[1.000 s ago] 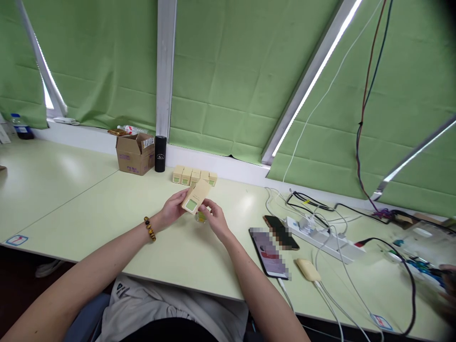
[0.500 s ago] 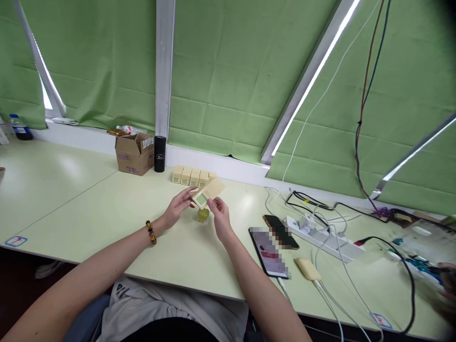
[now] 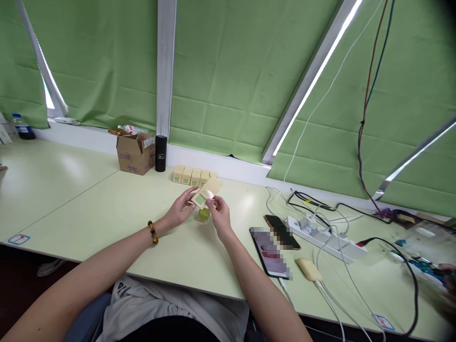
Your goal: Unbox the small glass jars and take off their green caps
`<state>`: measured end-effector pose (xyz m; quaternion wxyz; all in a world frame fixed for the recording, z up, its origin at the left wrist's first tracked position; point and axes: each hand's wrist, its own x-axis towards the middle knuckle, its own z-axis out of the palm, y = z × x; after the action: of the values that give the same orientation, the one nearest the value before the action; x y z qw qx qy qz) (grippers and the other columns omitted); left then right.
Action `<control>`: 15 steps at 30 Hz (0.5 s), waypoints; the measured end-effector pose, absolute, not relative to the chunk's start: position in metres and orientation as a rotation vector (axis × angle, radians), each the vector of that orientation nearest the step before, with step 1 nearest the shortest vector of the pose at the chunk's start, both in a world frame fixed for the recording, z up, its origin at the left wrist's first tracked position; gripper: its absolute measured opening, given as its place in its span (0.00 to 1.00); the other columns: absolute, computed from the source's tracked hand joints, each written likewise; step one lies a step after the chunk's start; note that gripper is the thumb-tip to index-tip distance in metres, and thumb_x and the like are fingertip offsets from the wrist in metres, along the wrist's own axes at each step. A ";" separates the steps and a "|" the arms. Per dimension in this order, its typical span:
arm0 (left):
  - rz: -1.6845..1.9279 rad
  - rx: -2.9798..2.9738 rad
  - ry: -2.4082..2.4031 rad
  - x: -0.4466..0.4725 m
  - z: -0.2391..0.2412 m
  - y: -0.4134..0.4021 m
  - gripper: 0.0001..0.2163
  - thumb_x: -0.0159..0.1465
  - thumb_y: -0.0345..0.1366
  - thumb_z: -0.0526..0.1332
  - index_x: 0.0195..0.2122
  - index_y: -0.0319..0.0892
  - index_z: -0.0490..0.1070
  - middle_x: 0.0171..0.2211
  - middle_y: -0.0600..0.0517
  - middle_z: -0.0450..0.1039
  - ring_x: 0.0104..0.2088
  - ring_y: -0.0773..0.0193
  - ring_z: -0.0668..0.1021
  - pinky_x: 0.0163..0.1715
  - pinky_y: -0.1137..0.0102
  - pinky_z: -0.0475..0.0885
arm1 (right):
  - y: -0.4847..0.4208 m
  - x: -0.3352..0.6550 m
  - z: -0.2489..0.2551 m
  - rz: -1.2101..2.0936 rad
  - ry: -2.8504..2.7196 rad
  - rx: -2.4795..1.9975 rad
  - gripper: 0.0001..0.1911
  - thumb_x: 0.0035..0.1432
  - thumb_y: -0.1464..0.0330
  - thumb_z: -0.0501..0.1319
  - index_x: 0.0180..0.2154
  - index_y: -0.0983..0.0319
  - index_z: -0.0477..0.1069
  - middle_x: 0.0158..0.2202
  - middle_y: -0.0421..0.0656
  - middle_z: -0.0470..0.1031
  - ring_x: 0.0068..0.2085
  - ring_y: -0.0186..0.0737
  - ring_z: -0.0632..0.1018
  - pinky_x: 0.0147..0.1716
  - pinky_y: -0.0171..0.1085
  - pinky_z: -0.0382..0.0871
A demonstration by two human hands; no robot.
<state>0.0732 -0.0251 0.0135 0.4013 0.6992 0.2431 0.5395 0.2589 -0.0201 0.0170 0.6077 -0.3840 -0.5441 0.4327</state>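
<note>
A small cream carton (image 3: 207, 191) with a green window on one face is held tilted above the table, and one end stretches up to the right like an open flap. My left hand (image 3: 182, 207) grips its left side with fingers curled around the edge. On the lower right corner, the thumb and fingers of my right hand (image 3: 220, 216) pinch it. Directly below stands a small clear glass jar (image 3: 203, 216) with something yellow-green in it, partly covered by the carton. Behind, several similar cream cartons (image 3: 190, 176) stand in a row.
An open cardboard box (image 3: 135, 154) and a black tumbler (image 3: 160, 154) stand at the back left. To the right lie two phones (image 3: 269, 251), a white power strip (image 3: 324, 237), a yellow charger (image 3: 309, 270) and tangled cables. A person's hand (image 3: 449, 280) shows at the far right edge.
The carton has turned a little, its green-window face now more toward me. My left fingers have curled in closer around it. The view has shifted slightly.
</note>
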 end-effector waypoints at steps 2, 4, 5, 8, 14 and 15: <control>1.368 1.766 0.610 0.074 0.014 -0.026 0.31 0.70 0.45 0.65 0.71 0.46 0.58 0.64 0.39 0.71 0.59 0.49 0.77 0.58 0.57 0.71 | -0.020 0.259 0.017 0.995 -1.261 -0.894 0.27 0.53 0.48 0.71 0.45 0.60 0.73 0.36 0.43 0.81 0.39 0.44 0.80 0.39 0.40 0.73; 1.369 1.761 0.607 0.074 0.015 -0.026 0.31 0.70 0.45 0.65 0.71 0.46 0.58 0.64 0.38 0.71 0.60 0.48 0.77 0.58 0.57 0.71 | -0.020 0.259 0.016 0.998 -1.264 -0.896 0.27 0.53 0.48 0.71 0.45 0.60 0.73 0.36 0.43 0.81 0.39 0.44 0.80 0.39 0.40 0.73; 1.368 1.758 0.604 0.074 0.015 -0.026 0.31 0.70 0.45 0.65 0.71 0.46 0.58 0.64 0.38 0.71 0.60 0.48 0.77 0.58 0.57 0.71 | -0.019 0.259 0.016 1.001 -1.265 -0.895 0.27 0.53 0.48 0.71 0.45 0.59 0.73 0.36 0.43 0.81 0.39 0.44 0.80 0.38 0.40 0.73; 1.360 1.743 0.588 0.074 0.016 -0.026 0.31 0.70 0.44 0.65 0.71 0.45 0.58 0.64 0.38 0.70 0.61 0.47 0.76 0.58 0.56 0.71 | -0.020 0.259 0.016 1.001 -1.274 -0.893 0.26 0.54 0.49 0.71 0.46 0.59 0.72 0.36 0.43 0.81 0.39 0.44 0.80 0.38 0.40 0.73; 1.350 1.725 0.563 0.074 0.018 -0.027 0.29 0.70 0.43 0.65 0.69 0.46 0.59 0.63 0.39 0.72 0.60 0.48 0.76 0.58 0.57 0.71 | -0.021 0.259 0.016 0.979 -1.294 -0.909 0.25 0.55 0.50 0.70 0.46 0.59 0.72 0.37 0.44 0.81 0.40 0.45 0.81 0.38 0.40 0.73; 1.351 1.724 0.566 0.074 0.018 -0.027 0.29 0.69 0.43 0.65 0.69 0.46 0.59 0.63 0.39 0.72 0.60 0.48 0.76 0.58 0.57 0.70 | -0.021 0.259 0.015 0.976 -1.295 -0.911 0.25 0.55 0.50 0.70 0.46 0.59 0.72 0.37 0.45 0.81 0.40 0.45 0.81 0.38 0.40 0.73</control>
<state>0.0741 -0.0267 0.0180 0.4256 0.6897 0.2263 0.5404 0.2591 -0.0205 0.0155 0.5979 -0.3926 -0.5581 0.4206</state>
